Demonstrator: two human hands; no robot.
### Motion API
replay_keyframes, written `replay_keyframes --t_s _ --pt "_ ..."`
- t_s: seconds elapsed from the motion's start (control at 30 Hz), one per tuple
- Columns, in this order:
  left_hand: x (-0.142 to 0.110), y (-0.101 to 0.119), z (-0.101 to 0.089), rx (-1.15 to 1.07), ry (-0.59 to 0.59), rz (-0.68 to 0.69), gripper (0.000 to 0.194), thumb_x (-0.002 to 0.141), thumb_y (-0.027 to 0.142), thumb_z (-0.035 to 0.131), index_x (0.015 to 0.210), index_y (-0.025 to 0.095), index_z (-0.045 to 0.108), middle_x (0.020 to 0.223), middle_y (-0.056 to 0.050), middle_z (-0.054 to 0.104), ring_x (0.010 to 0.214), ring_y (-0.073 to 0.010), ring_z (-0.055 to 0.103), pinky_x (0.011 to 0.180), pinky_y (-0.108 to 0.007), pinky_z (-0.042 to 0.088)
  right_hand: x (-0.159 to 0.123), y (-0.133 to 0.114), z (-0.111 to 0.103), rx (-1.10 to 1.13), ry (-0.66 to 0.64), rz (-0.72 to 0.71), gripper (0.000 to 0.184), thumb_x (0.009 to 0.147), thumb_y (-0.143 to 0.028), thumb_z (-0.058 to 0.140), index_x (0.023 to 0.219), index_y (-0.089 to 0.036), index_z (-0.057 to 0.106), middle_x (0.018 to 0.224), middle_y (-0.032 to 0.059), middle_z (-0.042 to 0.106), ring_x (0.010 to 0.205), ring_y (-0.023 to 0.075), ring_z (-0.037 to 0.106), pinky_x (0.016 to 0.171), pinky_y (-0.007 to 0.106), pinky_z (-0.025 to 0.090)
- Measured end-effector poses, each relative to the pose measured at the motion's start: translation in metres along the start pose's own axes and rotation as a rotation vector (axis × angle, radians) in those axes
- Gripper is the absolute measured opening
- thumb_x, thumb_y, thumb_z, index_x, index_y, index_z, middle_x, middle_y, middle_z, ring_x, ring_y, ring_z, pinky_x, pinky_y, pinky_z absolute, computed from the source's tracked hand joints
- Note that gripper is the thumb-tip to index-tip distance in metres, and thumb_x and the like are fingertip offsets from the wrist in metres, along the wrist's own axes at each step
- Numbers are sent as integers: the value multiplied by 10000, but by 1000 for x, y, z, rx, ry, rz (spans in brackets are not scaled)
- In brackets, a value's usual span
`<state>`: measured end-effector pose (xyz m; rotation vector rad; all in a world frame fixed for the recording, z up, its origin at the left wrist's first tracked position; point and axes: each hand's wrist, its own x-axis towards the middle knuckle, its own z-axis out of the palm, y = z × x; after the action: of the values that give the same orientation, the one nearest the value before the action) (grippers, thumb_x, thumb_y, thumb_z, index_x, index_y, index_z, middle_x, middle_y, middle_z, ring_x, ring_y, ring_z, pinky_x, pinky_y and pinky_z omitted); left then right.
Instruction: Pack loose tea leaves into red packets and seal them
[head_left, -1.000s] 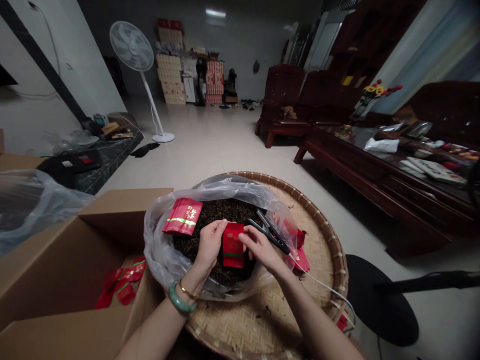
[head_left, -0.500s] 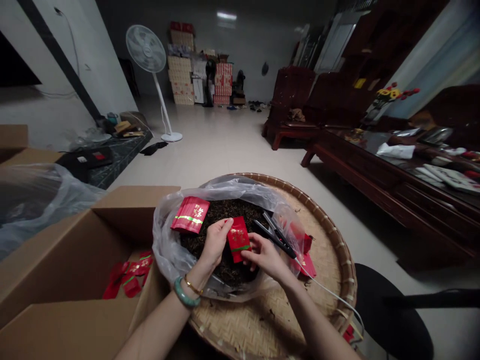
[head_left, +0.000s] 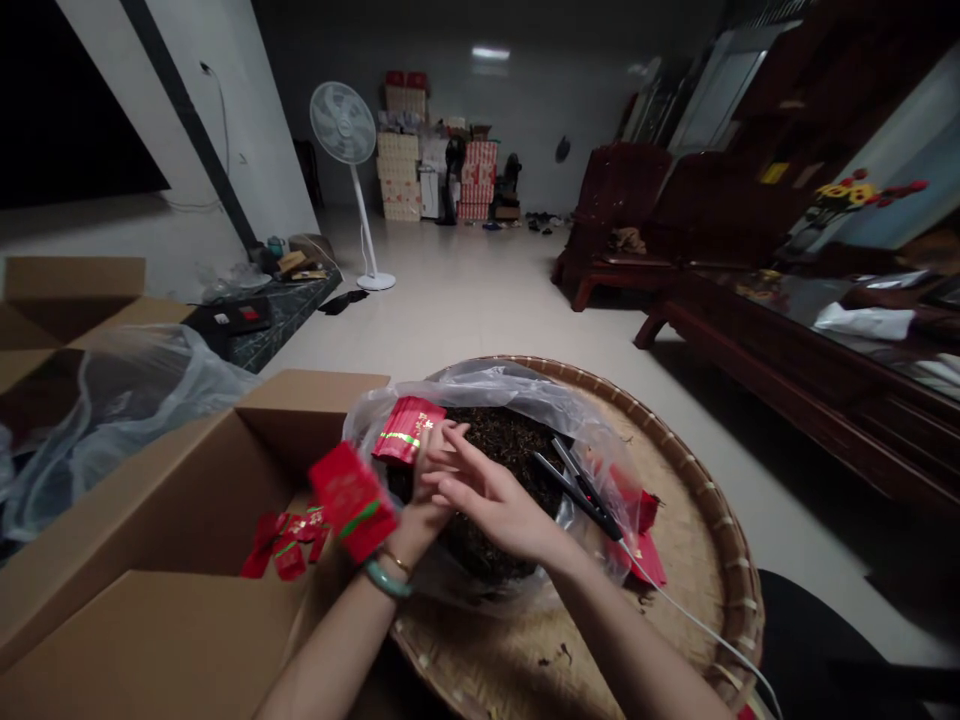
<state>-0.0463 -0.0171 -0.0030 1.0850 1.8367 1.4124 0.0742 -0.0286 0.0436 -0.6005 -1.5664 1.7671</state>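
Note:
A red packet [head_left: 352, 502] with a green band is blurred in mid-air, left of my left wrist and apart from my fingers. My right hand [head_left: 491, 500] is open, its fingers stretched to the left across my left hand. Behind it, my left hand [head_left: 429, 485] is partly hidden; its visible fingers look extended, close to a stack of red packets [head_left: 407, 428]. That stack lies on dark dried tea leaves [head_left: 510, 435] in a clear plastic bag [head_left: 581, 400]. A black hair straightener [head_left: 581, 492] with a white cord rests at the bag's right side.
A round woven bamboo tray [head_left: 705, 530] carries the bag and more red packets [head_left: 646, 560]. At the left stands an open cardboard box [head_left: 180, 490] with several red packets [head_left: 291, 550] inside. Beyond are a white standing fan [head_left: 345, 125] and a dark wooden table [head_left: 757, 350].
The red packet has left my fingers and moved left toward the cardboard box. My right hand has crossed left over my left hand, which is now nearer the stack. The view has shifted left.

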Motion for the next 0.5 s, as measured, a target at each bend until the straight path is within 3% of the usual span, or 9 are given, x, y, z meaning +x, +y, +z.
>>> replay_keyframes --t_s 0.13,0.23,0.33,0.5 --pt "27 2 -26 622 51 246 240 800 150 543 1013 129 651 1107 -153 589 1102 -291 480 967 -440 392 -9 13 -27 -2 154 144 519 751 -503 646 1166 -196 591 1086 104 655 979 200 637 834 363 529" --pt "36 -3 -32 1065 51 338 261 824 246 552 1038 112 620 1049 -168 580 1009 -312 509 869 -414 435 -21 27 -53 -28 282 215 490 696 -525 689 1034 -175 637 935 88 681 847 182 656 732 327 538" --pt "42 -6 -32 1168 41 314 311 819 302 566 1066 114 595 1011 -158 586 958 -303 538 824 -372 439 -29 34 -64 -41 312 240 478 668 -519 712 991 -173 644 876 73 685 774 161 649 663 291 522" --pt "48 -9 -32 1149 -16 276 298 813 269 567 1073 124 579 1018 -150 618 948 -294 579 815 -354 438 -31 38 -65 -83 315 233 450 674 -501 709 975 -172 648 852 61 684 731 140 631 615 258 493"
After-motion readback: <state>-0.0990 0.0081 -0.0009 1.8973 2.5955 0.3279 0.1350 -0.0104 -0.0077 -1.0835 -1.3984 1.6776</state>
